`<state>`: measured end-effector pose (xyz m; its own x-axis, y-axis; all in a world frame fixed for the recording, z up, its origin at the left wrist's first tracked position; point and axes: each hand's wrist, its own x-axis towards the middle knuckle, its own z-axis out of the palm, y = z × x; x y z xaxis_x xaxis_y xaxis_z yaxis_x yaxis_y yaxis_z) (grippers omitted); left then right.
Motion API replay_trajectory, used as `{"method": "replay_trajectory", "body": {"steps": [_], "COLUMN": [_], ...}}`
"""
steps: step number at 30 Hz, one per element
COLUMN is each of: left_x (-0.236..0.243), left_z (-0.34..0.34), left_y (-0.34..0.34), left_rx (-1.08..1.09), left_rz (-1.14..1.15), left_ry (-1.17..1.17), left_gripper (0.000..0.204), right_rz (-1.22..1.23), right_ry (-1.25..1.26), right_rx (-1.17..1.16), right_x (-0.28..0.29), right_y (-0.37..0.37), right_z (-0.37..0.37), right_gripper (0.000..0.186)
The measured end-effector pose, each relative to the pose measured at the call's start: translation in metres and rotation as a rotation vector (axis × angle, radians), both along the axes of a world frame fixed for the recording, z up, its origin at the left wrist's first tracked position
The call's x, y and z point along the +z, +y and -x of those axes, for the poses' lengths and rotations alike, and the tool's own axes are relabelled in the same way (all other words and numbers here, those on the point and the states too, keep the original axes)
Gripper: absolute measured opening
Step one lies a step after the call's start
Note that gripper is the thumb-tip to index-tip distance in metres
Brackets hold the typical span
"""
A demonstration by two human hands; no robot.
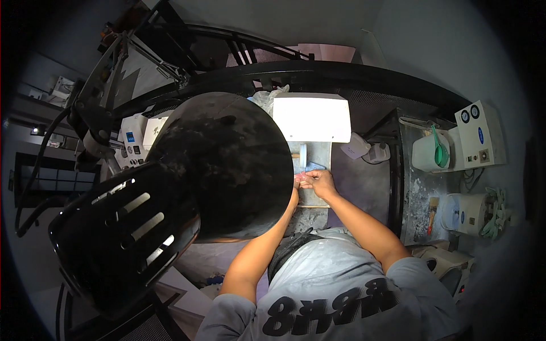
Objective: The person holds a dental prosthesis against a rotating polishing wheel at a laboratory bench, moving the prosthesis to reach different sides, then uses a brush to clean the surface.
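Observation:
My right hand (318, 183) is closed, its fingers pinching a small pink piece (299, 177) over a pale work surface (313, 199). My left hand (294, 187) meets it at the same piece, mostly hidden behind the large black lamp shade (227, 165); its finger shape is hard to make out. Just beyond the fingers stand a pale upright disc (302, 154) and a small blue item (316, 166). A white box-shaped housing (311, 118) sits at the back of the work surface.
The lamp's jointed arm (96, 131) rises at left, beside white devices (135, 142). At right, a side bench (415, 199) holds a container with a green scoop (431, 153), a gauged unit (476, 133), a brush (431, 216) and another machine (466, 213). White jugs (355, 146) sit behind.

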<state>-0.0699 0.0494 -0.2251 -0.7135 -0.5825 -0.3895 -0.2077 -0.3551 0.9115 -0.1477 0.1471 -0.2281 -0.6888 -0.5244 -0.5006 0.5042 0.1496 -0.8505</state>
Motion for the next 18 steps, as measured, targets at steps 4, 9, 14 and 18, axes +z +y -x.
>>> {"method": "replay_trajectory", "body": {"steps": [4, 9, 14, 18], "left_x": [-0.006, -0.059, -0.069, -0.034], "left_z": [0.009, 0.030, 0.039, 0.048], "left_y": [0.001, -0.015, -0.012, 0.003], "left_rx": [-0.023, 0.028, 0.167, 0.099], "left_rz": [-0.124, -0.335, -0.563, -0.592], "left_ry": [0.015, 0.001, 0.099, -0.025], "left_gripper": [0.008, 0.007, 0.010, 0.015], "right_rz": [-0.034, -0.049, -0.200, -0.277], "right_ry": [0.055, 0.032, 0.039, 0.051], "right_rx": [0.073, 0.052, 0.129, 0.137], "right_x": [-0.007, 0.002, 0.010, 0.023], "right_y": [0.008, 0.001, -0.015, -0.003], "right_z": [0.012, 0.036, 0.055, 0.056], "right_gripper": [0.020, 0.020, 0.018, 0.016]}}
